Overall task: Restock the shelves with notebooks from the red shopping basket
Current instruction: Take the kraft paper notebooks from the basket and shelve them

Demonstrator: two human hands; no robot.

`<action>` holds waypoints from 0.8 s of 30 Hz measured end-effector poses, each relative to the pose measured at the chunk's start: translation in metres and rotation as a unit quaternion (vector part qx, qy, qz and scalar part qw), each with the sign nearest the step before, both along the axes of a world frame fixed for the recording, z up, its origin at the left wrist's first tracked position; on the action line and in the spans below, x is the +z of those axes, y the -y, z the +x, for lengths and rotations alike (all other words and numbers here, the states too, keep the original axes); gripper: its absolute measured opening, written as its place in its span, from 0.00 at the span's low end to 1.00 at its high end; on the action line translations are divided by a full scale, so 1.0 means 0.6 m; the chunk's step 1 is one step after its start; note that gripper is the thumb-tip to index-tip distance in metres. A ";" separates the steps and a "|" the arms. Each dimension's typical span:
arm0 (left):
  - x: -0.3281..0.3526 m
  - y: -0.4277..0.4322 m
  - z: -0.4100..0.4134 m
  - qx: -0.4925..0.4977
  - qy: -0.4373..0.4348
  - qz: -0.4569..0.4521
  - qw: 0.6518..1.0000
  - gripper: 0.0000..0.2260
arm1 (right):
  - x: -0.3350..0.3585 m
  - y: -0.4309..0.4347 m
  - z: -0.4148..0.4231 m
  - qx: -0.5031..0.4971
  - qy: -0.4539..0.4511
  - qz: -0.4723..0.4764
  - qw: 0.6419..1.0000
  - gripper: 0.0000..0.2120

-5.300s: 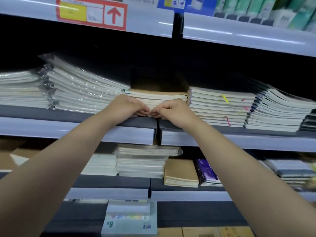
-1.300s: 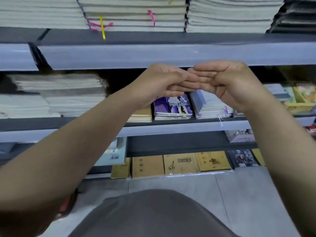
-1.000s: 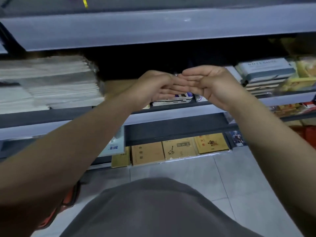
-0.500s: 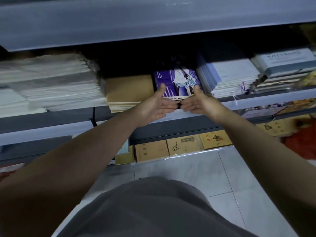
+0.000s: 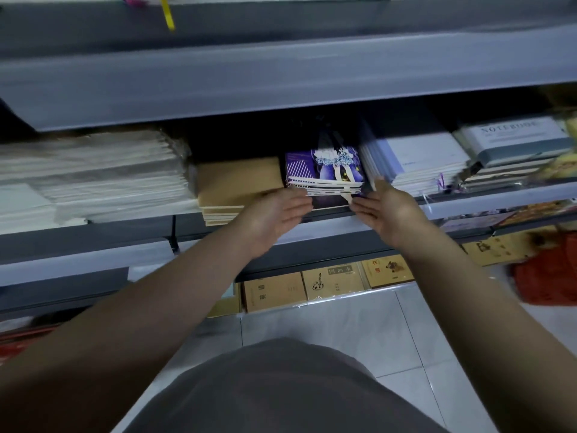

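I am squaring up the purple stack [image 5: 324, 175] on the middle shelf [image 5: 468, 203], so the step in hand, as I judge it, is tidying a pile just placed, not fetching. My left hand [image 5: 274, 214] lies at the stack's seven o'clock corner, fingers straight and touching its front edge. My right hand [image 5: 385, 210] sits at the five o'clock corner, palm turned inward, fingers straight against the front and the thumb up along the side. Neither grip is clenched round anything; both are released and flat, pressing only.

The purple stack sits between the brown stack [image 5: 237, 189] at its nine o'clock, which it touches or nearly touches, and the pale stack [image 5: 421, 160] at its three o'clock. The upper books of the purple stack look fanned forward, though blur makes that hard to be sure of.

The next move calls for an even push from both palms toward twelve o'clock, so the fanned edges come flush without shoving the whole pile crooked. Then I must turn toward the basket.

The red basket [image 5: 546, 273] stands on the floor [image 5: 359, 332] at my four o'clock, at the frame's edge. It is smeared by motion, and I cannot tell what remains in it. On the bottom shelf, at six o'clock from my hands, lie tan books [image 5: 332, 281] under clear wrap.
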State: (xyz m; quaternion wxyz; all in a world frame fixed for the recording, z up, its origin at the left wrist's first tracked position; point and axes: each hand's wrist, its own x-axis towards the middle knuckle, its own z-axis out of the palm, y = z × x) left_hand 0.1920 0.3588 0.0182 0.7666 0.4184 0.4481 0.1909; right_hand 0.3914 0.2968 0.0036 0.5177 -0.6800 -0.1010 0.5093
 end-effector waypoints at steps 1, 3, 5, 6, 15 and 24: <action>0.006 -0.001 0.000 0.049 -0.022 0.053 0.997 0.09 | -0.001 -0.004 -0.002 -0.026 0.026 -0.006 0.999 0.20; 0.014 -0.013 0.006 0.124 -0.084 0.186 0.971 0.09 | -0.004 -0.011 -0.011 -0.011 0.184 -0.038 0.982 0.16; 0.017 -0.040 0.021 0.123 -0.139 0.267 0.946 0.09 | -0.005 -0.016 -0.024 0.042 0.352 -0.062 0.933 0.17; 0.014 -0.056 0.029 0.099 -0.161 0.263 0.946 0.07 | -0.004 -0.020 -0.032 0.060 0.389 -0.065 0.917 0.18; 0.016 -0.112 0.074 -0.038 -0.134 0.052 0.989 0.10 | -0.021 -0.092 -0.032 0.055 0.371 -0.113 0.920 0.25; -0.083 -0.269 0.108 -0.114 -0.213 -0.016 0.970 0.15 | -0.033 -0.087 -0.028 0.044 0.387 -0.092 0.916 0.21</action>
